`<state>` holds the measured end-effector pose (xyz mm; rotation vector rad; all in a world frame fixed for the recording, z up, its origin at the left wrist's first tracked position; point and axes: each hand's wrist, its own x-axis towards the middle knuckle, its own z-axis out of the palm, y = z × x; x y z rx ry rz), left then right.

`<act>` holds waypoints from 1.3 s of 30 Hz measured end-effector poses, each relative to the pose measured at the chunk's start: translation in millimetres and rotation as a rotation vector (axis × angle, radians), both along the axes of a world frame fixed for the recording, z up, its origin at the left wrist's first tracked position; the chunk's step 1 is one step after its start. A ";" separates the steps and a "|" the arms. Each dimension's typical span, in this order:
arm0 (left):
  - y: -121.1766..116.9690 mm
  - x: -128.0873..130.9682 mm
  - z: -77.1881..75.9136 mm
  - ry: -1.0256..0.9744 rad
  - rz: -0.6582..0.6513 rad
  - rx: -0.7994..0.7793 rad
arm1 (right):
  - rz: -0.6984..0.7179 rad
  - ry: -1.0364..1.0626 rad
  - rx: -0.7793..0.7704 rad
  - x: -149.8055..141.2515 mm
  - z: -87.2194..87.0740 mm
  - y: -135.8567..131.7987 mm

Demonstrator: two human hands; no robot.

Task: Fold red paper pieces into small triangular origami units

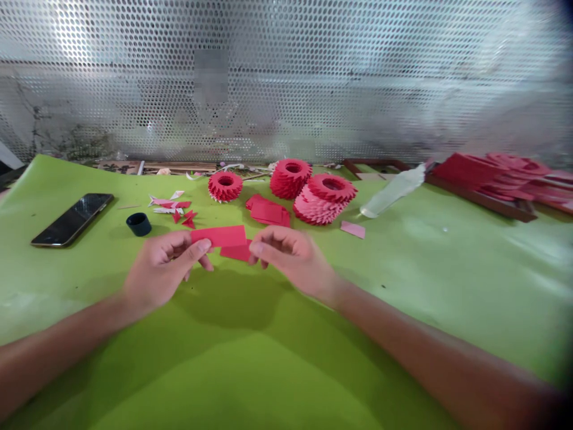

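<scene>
"Fingers (192, 254) in head view?"

"Left hand (154, 269) pinches a red strip (224, 235) at its left end, thumb on the near side, above the green table (250, 370). Right hand (290, 260): fingertips bunched at a second red piece (235, 251) just below. Can't tell if gripping."

"Handling?"

"Looks like paper: light, fairly stiff, probably creases easily. Pinch ends lightly."

"Counts?"

"Three spiky rolls (225, 194), one phone (72, 221), one dark cup (141, 227), one bottle (391, 192), one pink slip (353, 229). One red pile (269, 212), sheets uncountable."
</scene>
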<state>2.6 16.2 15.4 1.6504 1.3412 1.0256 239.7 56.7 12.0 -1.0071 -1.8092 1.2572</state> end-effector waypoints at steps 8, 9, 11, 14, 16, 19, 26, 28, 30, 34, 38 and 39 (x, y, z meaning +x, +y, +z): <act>-3.9 8.0 -8.8 0.229 -0.144 -0.063 | 0.051 -0.028 0.024 -11.1 -2.1 -20.4; -2.9 7.3 -8.7 0.236 -0.139 -0.057 | 0.038 -0.031 0.033 -10.8 -2.5 -20.4; -1.4 5.5 -8.1 0.245 -0.132 -0.050 | 0.044 -0.042 0.030 -9.9 -2.9 -19.5; -0.7 3.5 -7.6 0.246 -0.136 -0.043 | 0.070 -0.052 0.048 -8.4 -1.9 -18.1; -1.0 2.7 -7.6 0.214 -0.156 -0.024 | 0.058 -0.062 0.125 -6.7 -0.9 -16.9; -1.1 1.7 -8.2 0.088 -0.209 -0.043 | 0.062 -0.123 0.415 -2.0 -2.4 -14.0; -0.6 4.5 -9.8 0.152 -0.227 -0.137 | 0.233 -0.255 1.031 3.8 -11.7 -12.5; -1.3 6.3 -9.2 0.143 -0.241 -0.091 | 0.254 -0.187 0.906 1.4 -10.0 -15.0; -2.3 7.8 -7.9 0.148 -0.255 -0.031 | 0.290 -0.113 0.742 -1.1 -7.3 -17.2; -4.5 8.5 -6.0 0.183 -0.276 0.101 | 0.380 -0.029 0.520 -2.5 -4.1 -17.4; -6.8 7.3 -8.4 0.191 -0.295 0.167 | 0.460 -0.054 0.349 -2.0 -5.2 -15.8; -7.3 7.1 -9.1 0.193 -0.291 0.168 | 0.467 -0.077 0.320 -2.0 -5.4 -15.9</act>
